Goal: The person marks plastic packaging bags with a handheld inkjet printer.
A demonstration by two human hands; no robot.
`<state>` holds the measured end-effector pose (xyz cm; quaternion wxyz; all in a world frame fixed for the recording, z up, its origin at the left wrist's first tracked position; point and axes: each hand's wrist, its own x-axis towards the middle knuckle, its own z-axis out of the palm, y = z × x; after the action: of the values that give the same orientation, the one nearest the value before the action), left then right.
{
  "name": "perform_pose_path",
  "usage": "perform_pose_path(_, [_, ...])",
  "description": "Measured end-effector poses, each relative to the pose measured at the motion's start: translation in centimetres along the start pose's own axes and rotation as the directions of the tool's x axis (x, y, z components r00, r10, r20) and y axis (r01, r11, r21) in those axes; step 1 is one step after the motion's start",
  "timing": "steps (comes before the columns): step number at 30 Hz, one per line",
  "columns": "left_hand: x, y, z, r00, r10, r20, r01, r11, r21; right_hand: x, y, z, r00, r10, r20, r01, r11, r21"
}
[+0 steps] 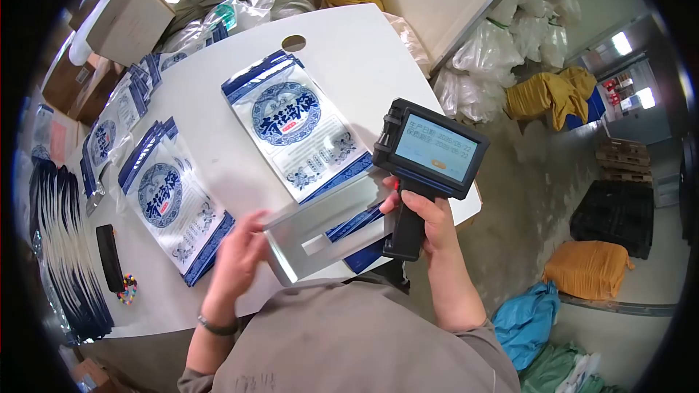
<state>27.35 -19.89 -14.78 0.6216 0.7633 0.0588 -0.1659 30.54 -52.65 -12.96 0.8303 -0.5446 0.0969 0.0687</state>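
Observation:
My right hand (429,222) is wrapped around the grip of a black handheld inkjet printer (405,236), whose lit screen (435,149) shows lines of date text. Under the printer lies a silver metal positioning frame (291,236) with a rectangular slot, set over the lower end of a stack of blue-and-white printed pouches (291,120). Beside the frame's left end is my left hand (240,251), slightly blurred, its fingers apart and holding nothing I can see. Farther left, a second pile of the same pouches (167,200) rests on the white table (211,98).
More pouches (120,116) spread along the table's left side, near a fanned pouch bundle (65,247). A black strip-like object (109,258) lies by a beaded bracelet (127,289). Cartons (129,20) stand at back left. Sacks (588,269) and pallets (622,160) occupy the floor at right.

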Motion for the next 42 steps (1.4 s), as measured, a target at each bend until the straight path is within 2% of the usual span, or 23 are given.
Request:
perform_pose_path(1, [0.5,-0.3,1.5,0.995,-0.003,0.097,0.002,1.0,0.018,0.0,0.0,0.3,1.0,-0.003,0.003,0.003,1.0,0.012])
perform_pose_path(3, [1.5,0.1,3.2,0.969,0.247,0.006,-0.244,0.953,0.18,-0.1,-0.5,0.4,0.997,0.01,-0.071,-0.011,1.0,-0.021])
perform_pose_path(5, [3.2,0.0,2.0,0.985,0.17,-0.03,-0.162,0.97,0.181,-0.1,-0.9,-0.4,0.996,-0.065,-0.064,0.064,0.998,-0.031])
perform_pose_path(7, [5.9,-1.3,1.1,0.952,0.251,-0.177,-0.237,0.967,0.099,-0.1,-0.8,-1.9,0.987,-0.091,-0.134,0.095,0.995,0.022])
perform_pose_path(8, [6.6,0.8,0.7,0.914,0.328,-0.24,-0.271,0.932,0.242,0.0,-1.0,-2.5,0.984,-0.114,-0.137,0.114,0.993,-0.007])
perform_pose_path(9, [7.8,1.3,0.3,0.91,0.309,-0.276,-0.232,0.932,0.278,0.0,-1.1,-2.7,0.98,-0.138,-0.141,0.134,0.99,-0.036])
perform_pose_path(10, [8.9,1.4,0.0,0.887,0.355,-0.296,-0.252,0.908,0.335,-0.1,-1.2,-2.2,0.976,-0.167,-0.14,0.166,0.986,-0.017])
perform_pose_path(11, [10.0,1.1,-0.2,0.861,0.404,-0.31,-0.272,0.879,0.391,-0.2,-1.1,-2.0,0.981,-0.137,-0.136,0.134,0.99,-0.032])
perform_pose_path(14, [12.5,-0.4,-0.3,0.887,0.343,-0.307,-0.224,0.904,0.363,-0.6,-0.8,-1.3,0.989,-0.076,-0.129,0.069,0.996,-0.06])
perform_pose_path(18, [13.6,-1.2,-0.4,0.907,0.29,-0.305,-0.139,0.891,0.432,-0.8,-0.1,-0.2,0.997,-0.037,-0.068,0.031,0.996,-0.081])
perform_pose_path(23, [13.5,-0.7,-0.5,0.93,0.229,-0.287,-0.075,0.884,0.461,0.2,-0.9,2.0,0.997,0.067,0.03,-0.055,0.952,-0.302])
perform_pose_path(25, [13.7,-1.1,-0.5,0.914,0.271,-0.303,-0.095,0.867,0.489,0.9,-1.3,3.0,0.993,0.114,0.041,-0.086,0.899,-0.429])
perform_pose_path(26, [13.7,-1.2,-0.5,0.905,0.291,-0.309,-0.103,0.858,0.504,1.4,-1.4,3.7,0.992,0.116,0.043,-0.083,0.879,-0.47])
perform_pose_path(30, [13.5,-0.6,-0.7,0.933,0.217,-0.286,-0.056,0.875,0.481,3.3,-1.4,6.0,0.983,0.111,0.145,-0.013,0.835,-0.55])
perform_pose_path(34, [13.2,-0.2,-0.7,0.937,0.218,-0.272,-0.054,0.861,0.506,4.6,-0.4,7.6,0.987,0.068,0.145,0.054,0.707,-0.705])
perform_pose_path(37, [13.0,-0.1,-0.7,0.936,0.231,-0.265,-0.062,0.85,0.523,5.1,0.1,8.4,0.973,0.203,0.109,-0.032,0.588,-0.808])
perform_pose_path(38, [12.9,0.0,-0.8,0.937,0.233,-0.259,-0.066,0.848,0.526,5.1,0.3,8.8,0.969,0.23,0.095,-0.062,0.593,-0.803])
perform_pose_path(42, [12.8,0.2,-0.6,0.933,0.229,-0.277,-0.062,0.862,0.503,5.6,0.4,10.6,0.944,0.331,0.013,-0.135,0.421,-0.897])
